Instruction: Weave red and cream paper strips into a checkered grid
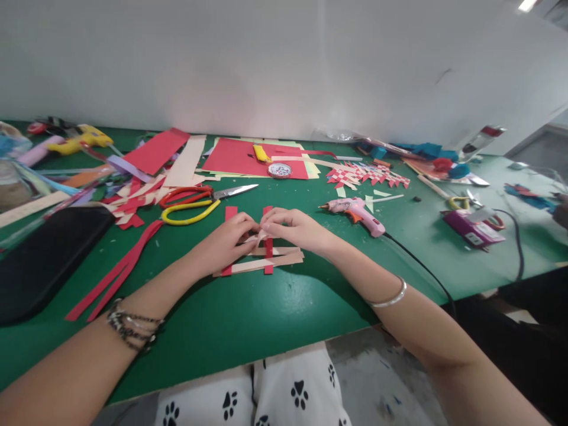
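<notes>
In the head view, red paper strips stand upright across several cream paper strips on the green table, forming a small lattice. My left hand rests over the lattice's left side, its fingers bent and thumb pressed toward a cream strip. My right hand meets it at the upper middle, thumb and fingers pinching a bent end of a cream strip. The fingertips of both hands nearly touch and partly hide the strips beneath. Scissors with red and yellow handles lie up and left of my left hand.
A pink glue gun with a black cord lies to the right. At left are a black case and long red strips. Red sheets, a yellow cutter and a woven paper piece lie behind. A purple box sits far right.
</notes>
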{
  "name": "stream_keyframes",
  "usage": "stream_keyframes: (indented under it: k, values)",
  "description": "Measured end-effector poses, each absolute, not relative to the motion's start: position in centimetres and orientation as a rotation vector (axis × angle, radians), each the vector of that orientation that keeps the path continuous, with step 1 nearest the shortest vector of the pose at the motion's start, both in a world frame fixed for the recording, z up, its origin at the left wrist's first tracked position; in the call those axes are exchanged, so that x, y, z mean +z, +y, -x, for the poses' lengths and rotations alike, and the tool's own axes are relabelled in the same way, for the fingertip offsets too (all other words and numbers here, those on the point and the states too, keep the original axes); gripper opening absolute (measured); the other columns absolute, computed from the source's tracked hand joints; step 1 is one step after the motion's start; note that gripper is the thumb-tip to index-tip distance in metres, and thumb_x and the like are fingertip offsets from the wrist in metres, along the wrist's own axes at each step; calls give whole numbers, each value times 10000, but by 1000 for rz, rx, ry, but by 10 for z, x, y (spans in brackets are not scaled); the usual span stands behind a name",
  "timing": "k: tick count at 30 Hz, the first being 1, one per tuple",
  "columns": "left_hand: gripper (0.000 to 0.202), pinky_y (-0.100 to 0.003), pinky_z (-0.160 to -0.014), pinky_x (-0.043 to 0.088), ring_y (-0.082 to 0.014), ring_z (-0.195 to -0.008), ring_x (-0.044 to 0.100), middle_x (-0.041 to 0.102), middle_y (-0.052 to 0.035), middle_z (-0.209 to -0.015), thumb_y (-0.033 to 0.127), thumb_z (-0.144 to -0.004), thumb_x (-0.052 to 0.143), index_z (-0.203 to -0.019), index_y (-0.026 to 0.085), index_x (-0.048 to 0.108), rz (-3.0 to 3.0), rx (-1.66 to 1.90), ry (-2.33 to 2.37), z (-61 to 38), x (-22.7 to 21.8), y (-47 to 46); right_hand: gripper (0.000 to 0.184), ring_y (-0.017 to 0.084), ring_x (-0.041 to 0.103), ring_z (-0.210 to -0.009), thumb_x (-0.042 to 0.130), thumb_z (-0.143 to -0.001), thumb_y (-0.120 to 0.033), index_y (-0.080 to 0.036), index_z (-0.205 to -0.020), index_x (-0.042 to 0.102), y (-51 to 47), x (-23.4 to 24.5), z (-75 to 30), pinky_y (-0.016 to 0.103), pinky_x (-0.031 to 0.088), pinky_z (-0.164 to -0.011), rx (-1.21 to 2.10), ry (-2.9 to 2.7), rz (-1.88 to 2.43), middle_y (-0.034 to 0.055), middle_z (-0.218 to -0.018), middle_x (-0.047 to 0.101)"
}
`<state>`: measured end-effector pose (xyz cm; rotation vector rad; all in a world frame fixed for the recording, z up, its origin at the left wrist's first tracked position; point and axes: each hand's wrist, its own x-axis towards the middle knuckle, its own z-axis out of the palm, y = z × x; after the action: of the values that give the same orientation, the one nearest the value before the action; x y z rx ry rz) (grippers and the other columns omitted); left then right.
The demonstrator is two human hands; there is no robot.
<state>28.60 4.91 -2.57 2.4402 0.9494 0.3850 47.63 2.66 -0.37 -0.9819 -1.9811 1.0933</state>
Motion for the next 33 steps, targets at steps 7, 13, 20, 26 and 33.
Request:
stream_keyframes:
  k: [7, 13, 20, 26, 33]
  values:
    - [223, -298, -690, 425, -174, -787, 509, 512, -50, -910, 302, -850, 363, -880, 166, 537, -2412, 404, 941, -288, -19, 47, 230, 125, 544, -846, 514, -807, -324, -161, -737, 660, 25, -1, -479, 270, 399, -840, 1205, -1797, 1062, 20, -838, 588]
    - [242, -287, -664, 420, -154, -719, 488, 515, -43, -901, 351, -847, 370, -894, 172, 525, -2370, 424, 1009, -289, -16, 44, 259, 119, 525, -797, 492, -821, -351, -148, -737, 629, 25, 2, -482, 265, 392, -806, 1197, -1718, 1101, 17, -833, 565]
    - [246, -284, -651, 412, -158, -714, 482, 521, -39, -861, 363, -841, 366, -893, 171, 512, -2356, 426, 1038, -290, -14, 43, 435, 142, 544, -838, 426, -833, -526, -160, -721, 633, 27, 0, -485, 279, 380, -852, 1263, -1692, 1011, 21, -803, 595]
    - [214, -270, -638, 402, -155, -714, 477, 512, -37, -849, 304, -847, 339, -876, 175, 508, -2379, 426, 1031, -290, -14, 43, 638, 156, 582, -869, 189, -869, -610, -160, -850, 641, 27, 1, -487, 323, 413, -874, 1725, -1680, 715, 62, -899, 634]
    - [297, -307, -709, 425, -176, -782, 507, 530, -52, -926, 359, -860, 332, -1032, 181, 497, -2394, 409, 1052, -288, -17, 45, 147, 118, 548, -786, 503, -816, -263, -152, -822, 598, 29, 1, -489, 279, 428, -774, 1038, -1893, 1053, 26, -841, 601]
